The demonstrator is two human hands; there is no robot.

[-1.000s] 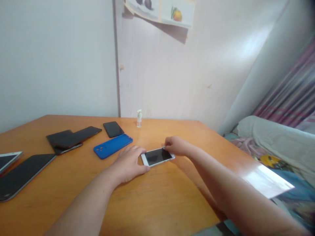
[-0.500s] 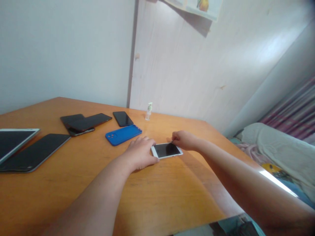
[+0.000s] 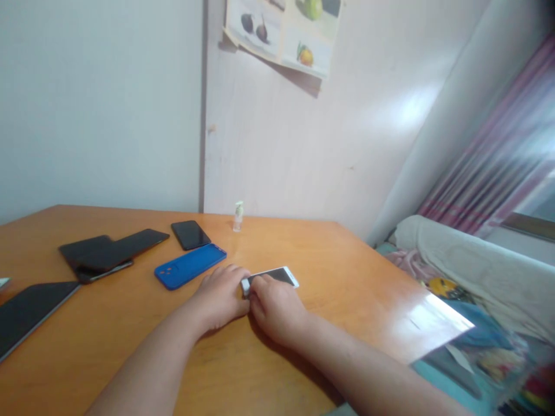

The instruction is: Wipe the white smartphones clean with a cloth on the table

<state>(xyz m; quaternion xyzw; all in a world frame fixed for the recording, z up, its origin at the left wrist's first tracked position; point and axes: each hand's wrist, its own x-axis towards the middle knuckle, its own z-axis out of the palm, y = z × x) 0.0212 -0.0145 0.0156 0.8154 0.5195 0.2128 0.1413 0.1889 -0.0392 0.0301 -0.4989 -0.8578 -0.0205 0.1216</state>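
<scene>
A white smartphone [image 3: 286,274] with a dark screen lies face up on the wooden table. My left hand [image 3: 222,294] grips its left end, fingers at the far side and thumb at the near side. Against the phone's near left part rests my right hand [image 3: 277,306], with its fingers curled together over the screen's edge. Whatever those fingertips may hold is hidden. A blue phone case [image 3: 189,266] lies just beyond my left hand, and a black phone [image 3: 191,234] sits behind that case.
Two dark phones [image 3: 125,249] overlap at the left of the table [image 3: 130,346]. A dark tablet [image 3: 34,312] lies nearer, cut by the frame. A small clear pump bottle [image 3: 237,218] stands at the back by the wall. Bedding [image 3: 468,254] lies beyond the table's right edge.
My right hand has moved from the phone's far right edge to its near left part, beside my left hand. My left hand stays on the phone. The view has shifted right and upward.
</scene>
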